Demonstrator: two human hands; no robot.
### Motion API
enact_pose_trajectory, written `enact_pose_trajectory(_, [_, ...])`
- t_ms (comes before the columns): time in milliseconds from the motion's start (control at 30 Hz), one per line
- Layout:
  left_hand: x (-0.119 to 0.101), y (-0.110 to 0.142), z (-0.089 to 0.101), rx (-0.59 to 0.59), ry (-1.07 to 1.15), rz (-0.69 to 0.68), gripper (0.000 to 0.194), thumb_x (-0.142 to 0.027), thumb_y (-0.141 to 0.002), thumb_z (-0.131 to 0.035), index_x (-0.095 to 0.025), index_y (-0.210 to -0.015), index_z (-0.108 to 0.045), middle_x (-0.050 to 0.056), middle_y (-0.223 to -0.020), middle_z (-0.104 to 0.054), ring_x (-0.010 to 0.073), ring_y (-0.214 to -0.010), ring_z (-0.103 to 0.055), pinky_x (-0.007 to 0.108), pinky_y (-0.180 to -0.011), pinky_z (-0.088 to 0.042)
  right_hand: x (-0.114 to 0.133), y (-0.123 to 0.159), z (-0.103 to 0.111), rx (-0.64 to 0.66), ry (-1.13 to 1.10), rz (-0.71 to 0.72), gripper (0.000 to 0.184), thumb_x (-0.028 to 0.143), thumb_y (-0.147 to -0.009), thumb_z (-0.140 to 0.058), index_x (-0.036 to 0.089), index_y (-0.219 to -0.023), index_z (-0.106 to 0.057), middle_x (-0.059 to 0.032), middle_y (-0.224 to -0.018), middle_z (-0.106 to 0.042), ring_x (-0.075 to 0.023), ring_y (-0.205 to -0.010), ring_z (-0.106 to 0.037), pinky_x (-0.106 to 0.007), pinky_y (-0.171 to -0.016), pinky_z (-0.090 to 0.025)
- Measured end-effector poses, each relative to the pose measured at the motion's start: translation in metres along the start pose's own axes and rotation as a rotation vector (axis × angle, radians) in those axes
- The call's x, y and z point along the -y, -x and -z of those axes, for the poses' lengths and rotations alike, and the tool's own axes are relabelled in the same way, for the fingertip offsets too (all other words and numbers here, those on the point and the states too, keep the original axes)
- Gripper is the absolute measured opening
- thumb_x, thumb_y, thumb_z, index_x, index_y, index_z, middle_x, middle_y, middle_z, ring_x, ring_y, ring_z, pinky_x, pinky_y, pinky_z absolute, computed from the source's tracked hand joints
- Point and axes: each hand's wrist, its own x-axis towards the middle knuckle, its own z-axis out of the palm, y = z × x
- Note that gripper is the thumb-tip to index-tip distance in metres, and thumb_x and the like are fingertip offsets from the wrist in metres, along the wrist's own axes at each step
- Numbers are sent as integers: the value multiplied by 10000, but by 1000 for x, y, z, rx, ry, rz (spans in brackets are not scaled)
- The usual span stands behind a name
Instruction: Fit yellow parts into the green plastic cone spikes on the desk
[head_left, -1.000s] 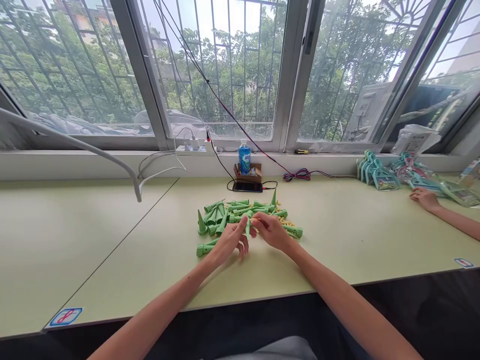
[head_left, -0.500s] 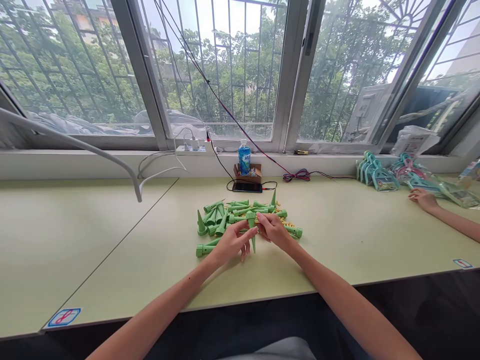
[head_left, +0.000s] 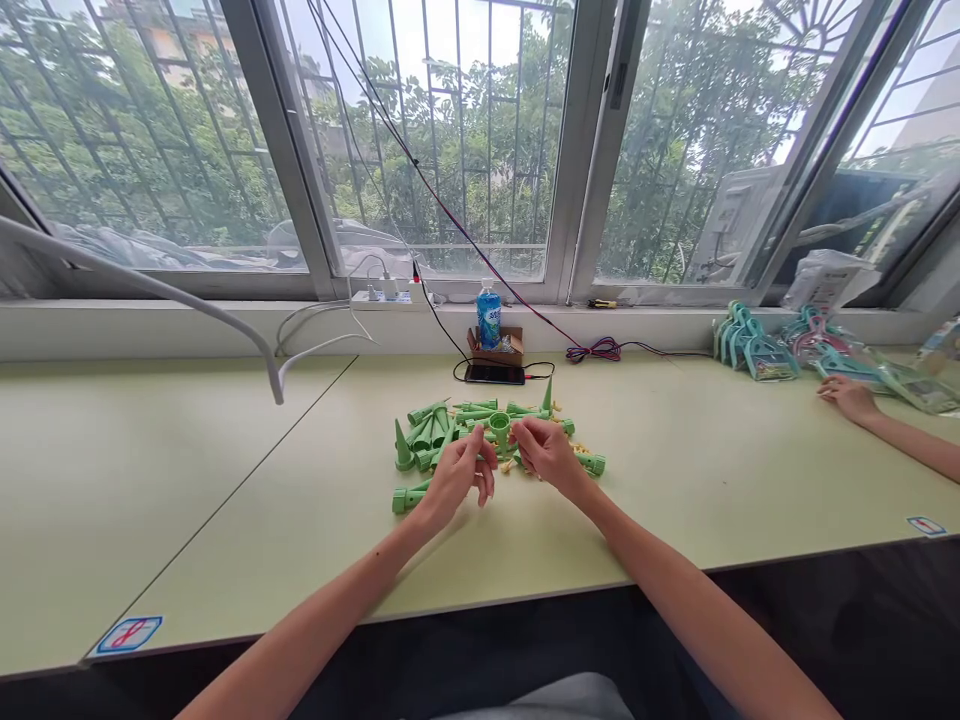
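Note:
A green plastic plant-watering spike (head_left: 500, 424) is between my hands, its round hollow end turned up towards me and its point hidden. My right hand (head_left: 551, 452) is closed in a pinch at the spike's right side; any small part under those fingertips is hidden. My left hand (head_left: 459, 478) is just left of the spike, thumb raised and fingers apart, with no visible grip on it. A pile of similar green spikes (head_left: 431, 432) lies beneath and beyond my hands, some upright. Small yellow pieces (head_left: 581, 449) lie among them on the right.
Behind the pile are a phone (head_left: 495, 374) on a cable and a blue bottle (head_left: 489, 318) in a small cardboard box (head_left: 511, 345). A white curved arm (head_left: 225, 312) juts in from the left. Another person's hand (head_left: 849, 398) rests near packaged teal hangers (head_left: 750, 345).
The spike has swung from point-down to hollow end facing me. My left hand has drawn back leftwards from it, while my right hand stays pinched beside it.

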Motion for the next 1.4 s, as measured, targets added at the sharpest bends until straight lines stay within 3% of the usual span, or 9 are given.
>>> enact_pose_trajectory(200, [-1, 0, 3, 66, 71, 131, 685, -691, -883, -357, -121, -568, -570, 28, -451, -517, 100, -312, -459, 213, -309, -340, 4, 3, 0, 127, 103, 30, 419, 548, -911, -532, 169, -738, -581, 60, -482, -413, -75, -411, -346, -216, -407, -263])
enact_pose_trajectory(367, [-5, 1, 2, 103, 130, 146, 647, -683, -870, -402, -117, -618, -590, 38, -518, -553, 95, -351, -467, 209, -316, -361, 2, 3, 0, 157, 74, 23, 410, 561, -903, -534, 176, -768, -575, 42, -540, -471, -76, -429, -365, -215, -416, -284])
enact_pose_trajectory(567, [-3, 2, 4, 170, 112, 63, 547, -618, -901, -427, -114, -806, -615, 68, -715, -633, 89, -420, -497, 204, -346, -385, 3, 3, 2, 154, 31, 5, 447, 612, -890, -520, 183, -771, -556, 43, -538, -472, -77, -418, -359, -216, -397, -289])
enact_pose_trajectory(700, [-1, 3, 6, 168, 30, 21, 518, -605, -920, -410, -125, -846, -589, 38, -660, -598, 94, -434, -507, 200, -368, -388, 5, 3, 2, 161, -17, 5, 451, 597, -906, -504, 188, -718, -526, 31, -561, -498, -73, -401, -364, -219, -378, -289])
enact_pose_trajectory(867, [-2, 7, 5, 159, -200, -89, 403, -559, -888, -525, -156, -900, -542, -38, -537, -500, 95, -427, -502, 177, -372, -387, 6, 3, 2, 124, -25, -49, 504, 600, -911, -485, 205, -603, -431, 67, -444, -338, -78, -360, -322, -228, -365, -257])
enact_pose_trajectory(1000, [-4, 10, 1, 114, -350, -181, 360, -496, -860, -595, -169, -1006, -565, -28, -669, -513, 83, -483, -526, 163, -371, -407, 8, 2, 2, 80, 34, -76, 527, 591, -907, -486, 204, -559, -400, 60, -430, -329, -79, -358, -316, -236, -366, -249])
enact_pose_trajectory(1167, [-5, 10, -2, 75, -384, -244, 357, -486, -847, -607, -169, -1009, -571, 15, -850, -526, 83, -530, -547, 186, -379, -446, 9, 2, 1, 53, 121, -37, 524, 564, -921, -471, 201, -550, -397, 47, -433, -359, -87, -380, -338, -239, -388, -255])
enact_pose_trajectory(1400, [-5, 10, -3, 63, -322, -200, 347, -448, -868, -604, -173, -1079, -586, -38, -586, -515, 106, -462, -533, 198, -401, -445, 5, 0, -1, 24, 184, -6, 520, 573, -932, -451, 202, -570, -415, 41, -442, -391, -95, -406, -362, -239, -408, -266])
